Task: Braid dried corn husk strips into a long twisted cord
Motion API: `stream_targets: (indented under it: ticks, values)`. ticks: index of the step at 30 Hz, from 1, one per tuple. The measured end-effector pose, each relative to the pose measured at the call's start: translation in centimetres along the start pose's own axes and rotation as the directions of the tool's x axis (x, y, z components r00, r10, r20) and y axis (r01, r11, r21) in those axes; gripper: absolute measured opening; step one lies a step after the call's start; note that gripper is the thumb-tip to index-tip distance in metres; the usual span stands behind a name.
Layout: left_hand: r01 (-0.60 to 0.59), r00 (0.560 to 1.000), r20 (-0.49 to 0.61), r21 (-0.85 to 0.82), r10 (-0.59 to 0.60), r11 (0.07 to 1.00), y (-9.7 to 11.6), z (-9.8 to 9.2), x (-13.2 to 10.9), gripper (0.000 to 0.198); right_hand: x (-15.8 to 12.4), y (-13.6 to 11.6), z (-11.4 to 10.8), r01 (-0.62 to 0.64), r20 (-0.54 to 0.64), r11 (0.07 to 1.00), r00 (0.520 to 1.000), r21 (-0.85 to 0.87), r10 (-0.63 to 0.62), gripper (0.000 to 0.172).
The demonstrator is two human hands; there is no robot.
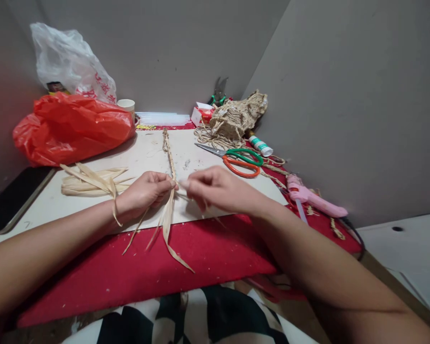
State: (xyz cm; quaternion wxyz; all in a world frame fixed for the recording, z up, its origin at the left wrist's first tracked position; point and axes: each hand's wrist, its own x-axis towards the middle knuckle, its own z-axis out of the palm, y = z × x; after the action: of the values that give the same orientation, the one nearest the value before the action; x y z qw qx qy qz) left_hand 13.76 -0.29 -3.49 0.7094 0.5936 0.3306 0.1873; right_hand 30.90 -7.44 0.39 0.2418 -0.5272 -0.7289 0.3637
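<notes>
A thin braided cord of dry husk runs down the white board, and loose husk strips hang from its lower end over the board's front edge. My left hand pinches the cord where the strips spread out. Just to its right, my right hand has its fingers closed on a thin strand, slightly blurred. A bundle of flat pale husks lies left of my left hand, one strip crossing by the wrist.
Scissors, a coiled rope piece, a white-green tube and a pink glue gun lie to the right. A red bag, a cup and a phone are at the left. Clear sticks lie behind.
</notes>
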Motion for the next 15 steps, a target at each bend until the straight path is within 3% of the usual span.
stream_targets:
  ticks: [2, 3, 4, 6, 8, 13, 15]
  values:
    - [0.005, 1.0, 0.019, -0.012, -0.005, 1.0, 0.0, -0.1, 0.1, 0.02, 0.9, 1.0, -0.1, -0.016, -0.287, 1.0, 0.958, 0.014, 0.02, 0.034]
    - [0.006, 1.0, 0.027, -0.012, -0.006, 1.0, 0.0, -0.2, 0.1, 0.02, 1.4, 1.5, 0.1, -0.02, -0.325, 0.999, 0.945, 0.042, 0.033, 0.03]
    - [0.005, 0.999, 0.035, -0.006, -0.005, 1.0, 0.0, -0.2, 0.1, 0.02, 1.8, 2.0, 0.4, -0.031, -0.29, 0.995, 0.955, 0.098, 0.058, 0.028]
    - [-0.004, 0.999, 0.048, 0.016, 0.003, 1.0, -0.1, -0.3, 0.2, 0.023, 2.4, 2.5, 1.2, -0.097, -0.097, 0.962, 0.987, 0.254, 0.125, 0.028]
    - [-0.019, 0.998, 0.056, 0.044, 0.017, 0.999, -0.2, -0.5, 0.2, 0.026, 2.7, 2.8, 1.9, -0.178, 0.065, 0.911, 0.984, 0.373, 0.166, 0.034]
    - [-0.027, 0.99, 0.139, 0.152, 0.006, 0.988, 0.0, -0.7, 0.1, 0.029, 2.9, 3.4, 1.9, -0.223, 0.168, 0.879, 0.972, 0.421, 0.166, 0.037]
    - [-0.028, 0.993, 0.121, 0.207, 0.003, 0.978, 0.2, -0.8, 0.0, 0.027, 3.1, 3.7, 1.7, -0.259, 0.219, 0.847, 0.96, 0.464, 0.174, 0.036]
